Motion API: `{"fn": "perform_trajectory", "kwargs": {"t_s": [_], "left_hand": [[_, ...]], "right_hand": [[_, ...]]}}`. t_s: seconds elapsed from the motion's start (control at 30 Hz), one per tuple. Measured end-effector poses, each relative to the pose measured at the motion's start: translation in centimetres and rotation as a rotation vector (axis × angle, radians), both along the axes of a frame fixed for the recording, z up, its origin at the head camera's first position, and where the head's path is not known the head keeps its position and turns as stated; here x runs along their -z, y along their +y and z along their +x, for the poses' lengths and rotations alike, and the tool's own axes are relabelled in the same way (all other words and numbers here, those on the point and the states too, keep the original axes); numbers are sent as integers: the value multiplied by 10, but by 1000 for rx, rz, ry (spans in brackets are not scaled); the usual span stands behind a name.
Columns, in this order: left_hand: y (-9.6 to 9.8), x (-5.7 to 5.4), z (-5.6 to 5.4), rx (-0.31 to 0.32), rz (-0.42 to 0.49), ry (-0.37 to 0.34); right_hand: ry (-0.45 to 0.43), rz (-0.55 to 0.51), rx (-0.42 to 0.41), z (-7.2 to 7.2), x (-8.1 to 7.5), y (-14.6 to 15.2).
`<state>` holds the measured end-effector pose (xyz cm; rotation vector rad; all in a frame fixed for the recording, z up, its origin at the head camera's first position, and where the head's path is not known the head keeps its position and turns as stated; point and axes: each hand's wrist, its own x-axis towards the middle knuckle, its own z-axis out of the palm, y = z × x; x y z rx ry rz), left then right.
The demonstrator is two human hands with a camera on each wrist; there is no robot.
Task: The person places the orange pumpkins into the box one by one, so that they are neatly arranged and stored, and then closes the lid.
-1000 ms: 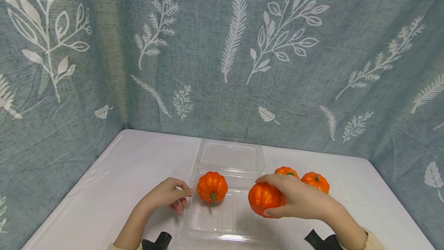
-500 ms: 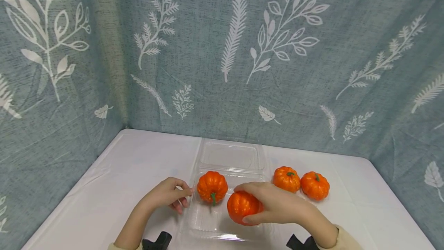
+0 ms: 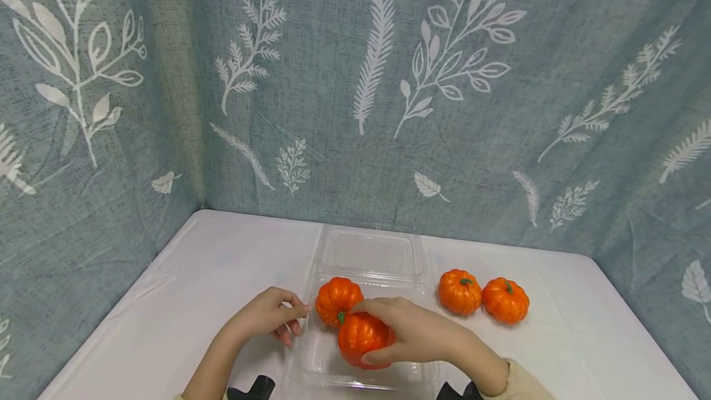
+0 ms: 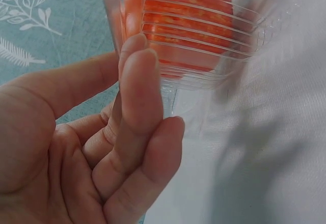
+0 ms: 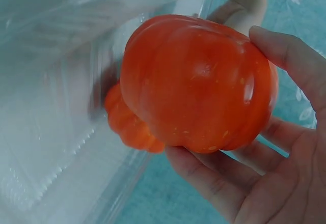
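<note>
An open clear plastic clamshell box lies on the table, its lid folded back. Inside its left part sits an orange toy pumpkin with a green stem, seen through the ribbed wall in the left wrist view. My right hand grips a second orange pumpkin between thumb and fingers, over the box and close beside the first one. At the box's left side my left hand pinches the rim between thumb and fingertips, the other fingers bent.
Two more orange pumpkins, one nearer and one further right, stand side by side on the white tablecloth, right of the box. A blue-green leaf-print curtain hangs behind the table and at its sides.
My right hand has carried its pumpkin leftward and slightly toward me, over the box to the first pumpkin. Both pumpkins at the right are now uncovered. The left hand has stayed put.
</note>
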<state>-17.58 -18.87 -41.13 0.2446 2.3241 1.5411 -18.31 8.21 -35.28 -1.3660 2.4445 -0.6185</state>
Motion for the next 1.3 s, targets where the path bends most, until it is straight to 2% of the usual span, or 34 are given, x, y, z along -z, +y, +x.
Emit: {"fn": "perform_trajectory", "kwargs": {"t_s": [0.4,0.83,1.3], "left_hand": [[0,-1,1,-10,-8,-1],[0,-1,1,-8,-4,-1],[-1,2,-1,0,-5,0]], "right_hand": [[-73,-2,-55,-7,8,-13],[-162,4,-63,-15,13,-24],[-126,52,-59,-19,19,-29]]}}
